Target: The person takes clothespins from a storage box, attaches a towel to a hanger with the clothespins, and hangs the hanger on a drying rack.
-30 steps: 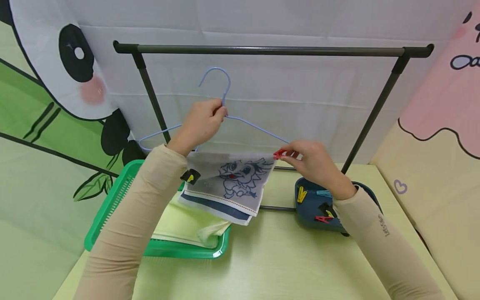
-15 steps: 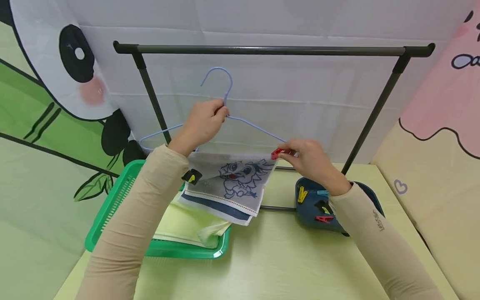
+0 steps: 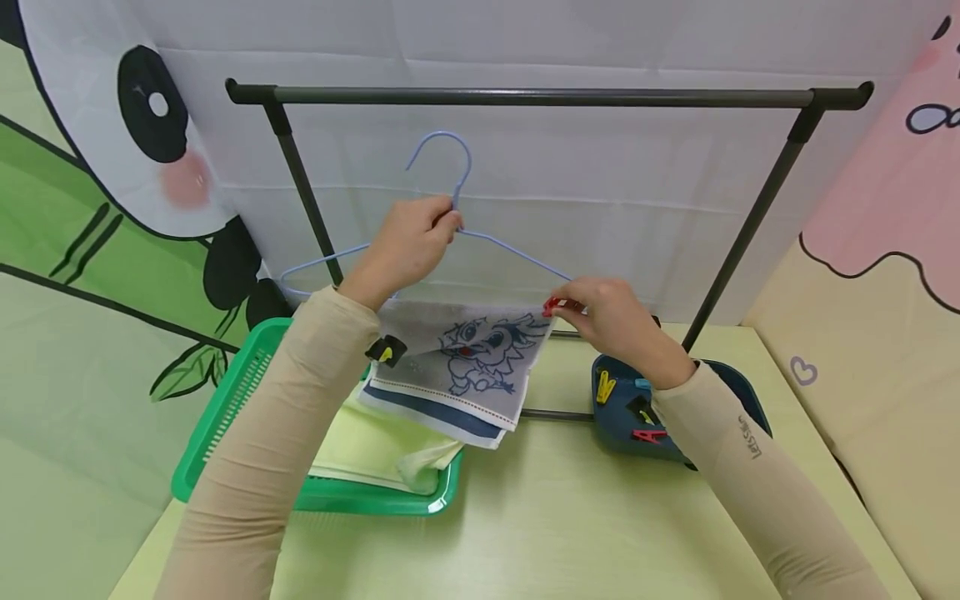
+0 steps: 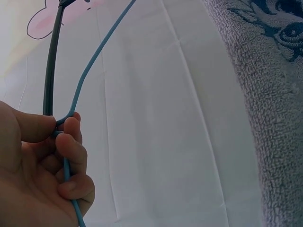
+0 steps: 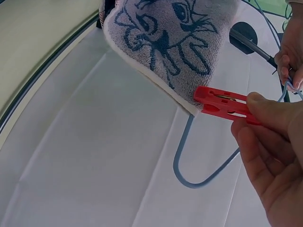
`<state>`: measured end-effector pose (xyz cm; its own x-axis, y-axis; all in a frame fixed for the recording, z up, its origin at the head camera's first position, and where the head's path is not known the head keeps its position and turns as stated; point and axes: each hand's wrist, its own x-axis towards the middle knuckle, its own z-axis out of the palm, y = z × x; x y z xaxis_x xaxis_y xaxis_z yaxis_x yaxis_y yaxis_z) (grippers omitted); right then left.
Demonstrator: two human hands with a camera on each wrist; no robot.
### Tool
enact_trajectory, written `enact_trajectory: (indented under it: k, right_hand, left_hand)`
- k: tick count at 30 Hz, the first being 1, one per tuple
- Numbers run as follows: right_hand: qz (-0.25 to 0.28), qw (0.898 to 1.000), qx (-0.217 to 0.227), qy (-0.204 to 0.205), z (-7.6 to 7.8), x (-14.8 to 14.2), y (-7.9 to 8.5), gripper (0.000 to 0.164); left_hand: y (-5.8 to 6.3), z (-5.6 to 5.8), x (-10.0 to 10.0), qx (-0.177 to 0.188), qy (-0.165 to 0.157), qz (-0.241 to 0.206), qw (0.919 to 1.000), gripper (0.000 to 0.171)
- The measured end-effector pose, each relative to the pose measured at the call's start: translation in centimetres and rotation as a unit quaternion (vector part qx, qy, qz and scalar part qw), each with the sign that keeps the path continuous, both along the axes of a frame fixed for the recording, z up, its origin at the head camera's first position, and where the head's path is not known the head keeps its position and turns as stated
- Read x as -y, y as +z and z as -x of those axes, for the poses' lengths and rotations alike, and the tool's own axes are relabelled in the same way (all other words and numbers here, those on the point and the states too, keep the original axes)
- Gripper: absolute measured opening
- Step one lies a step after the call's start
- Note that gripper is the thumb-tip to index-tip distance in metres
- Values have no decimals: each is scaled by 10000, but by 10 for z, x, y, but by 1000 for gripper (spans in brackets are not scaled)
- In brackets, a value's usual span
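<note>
Below its hook, a blue wire hanger (image 3: 517,249) is gripped by my left hand (image 3: 412,246). In the left wrist view the fingers curl round the wire. A small grey towel (image 3: 420,354) with a dark blue cartoon hangs folded over the hanger's lower bar. My right hand (image 3: 618,325) pinches a red clothespin (image 5: 222,103) between thumb and fingers. The clothespin's jaws sit over the towel's upper right corner, beside the hanger's bent end. A black-and-yellow clip (image 3: 387,351) is on the towel's left edge, close to the left sleeve.
Behind the hands stands a dark metal rack with a top bar (image 3: 540,97). A green basket (image 3: 360,502) with a pale yellow cloth (image 3: 375,446) stands at left. At right, a dark blue tray (image 3: 611,437) holds several clothespins, partly covered by the right forearm.
The hanger's hook and my left hand have drifted slightly right. My right hand has shifted a little left, with the red clothespin still at the towel's corner.
</note>
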<state>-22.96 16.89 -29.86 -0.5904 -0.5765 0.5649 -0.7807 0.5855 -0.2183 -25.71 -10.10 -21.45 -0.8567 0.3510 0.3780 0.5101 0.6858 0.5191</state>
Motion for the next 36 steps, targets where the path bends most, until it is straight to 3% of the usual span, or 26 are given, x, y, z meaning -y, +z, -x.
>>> enact_trajectory:
  k: [15,36]
  right_hand:
    - [-407,9991,101,-72,-1,4,2,20]
    - [-65,9999,91,76,1,3,-1,15]
  left_hand:
    - [1,3,-1,-222,-13,47,9997,27]
    - [4,-1,-2,-75,-5,34,10000,26]
